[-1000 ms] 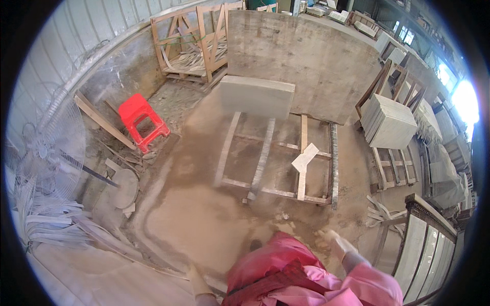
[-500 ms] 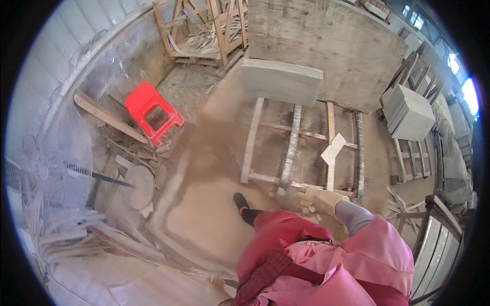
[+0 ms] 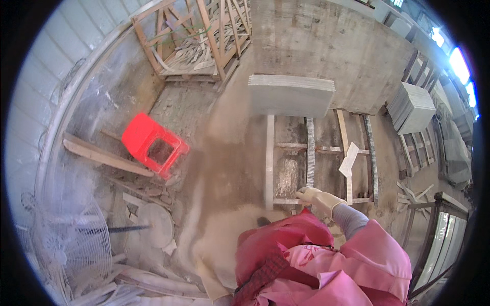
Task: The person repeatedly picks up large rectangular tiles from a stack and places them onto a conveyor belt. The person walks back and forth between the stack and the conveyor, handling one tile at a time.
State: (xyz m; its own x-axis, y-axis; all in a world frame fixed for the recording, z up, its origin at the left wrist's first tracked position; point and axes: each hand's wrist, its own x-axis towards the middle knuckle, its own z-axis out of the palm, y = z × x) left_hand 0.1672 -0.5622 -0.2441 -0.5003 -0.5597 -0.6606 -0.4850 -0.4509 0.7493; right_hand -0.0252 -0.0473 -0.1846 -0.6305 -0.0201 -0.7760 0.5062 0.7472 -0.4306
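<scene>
My right hand (image 3: 316, 197), in a pale work glove, is at the near end of a low metal frame (image 3: 269, 163) on the dusty floor. Its fingers curl by the end of the frame's ribbed rail (image 3: 310, 150); I cannot tell whether they grip it. A thick grey stone slab (image 3: 291, 96) lies across the far end of the frame, and a small white offcut (image 3: 349, 159) rests on its right rail. A pale shape (image 3: 214, 288) at the lower edge, left of my pink jacket, seems to be my gloved left hand, and its fingers are hidden.
A red plastic stool (image 3: 153, 145) lies tipped to the left beside a long plank (image 3: 102, 155). A wire fan guard (image 3: 71, 245) and round stone disc (image 3: 155, 224) sit lower left. Wooden crates (image 3: 199, 35) stand behind, with stacked slabs (image 3: 413, 107) and a rack (image 3: 434, 239) on the right.
I have stepped closer to the frame and my view has swung left. My right hand has reached forward from near my body to the frame's near end.
</scene>
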